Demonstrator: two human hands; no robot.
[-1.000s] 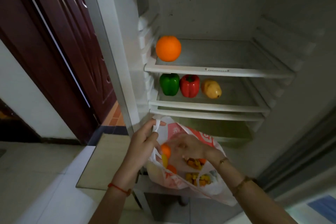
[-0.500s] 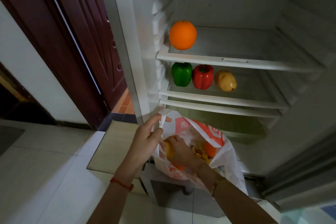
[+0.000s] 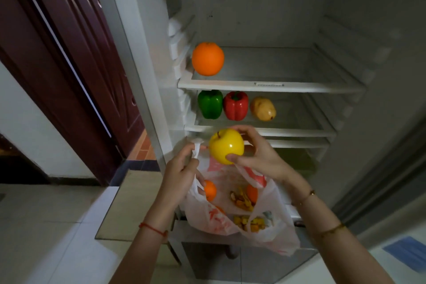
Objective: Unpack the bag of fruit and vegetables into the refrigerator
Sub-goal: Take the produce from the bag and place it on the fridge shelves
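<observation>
Gripping a yellow apple (image 3: 226, 146) at frame centre, the right hand (image 3: 258, 157) curls thumb and fingers around it above the plastic bag (image 3: 272, 221). Left hand (image 3: 178, 172) pinches the bag's handle. Behind, upper right, the refrigerator (image 3: 272, 86) shelves hold an orange (image 3: 208, 58), green pepper (image 3: 210, 104), red pepper (image 3: 235, 105) and a pear (image 3: 263, 108).

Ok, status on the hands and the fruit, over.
Left hand holds bag handle. Right hand grips yellow apple, lifted clear of bag. Nothing blocking the shelves.

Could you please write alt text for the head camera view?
The right hand lifts a yellow apple from a plastic bag that the left hand holds before an open fridge.
</observation>
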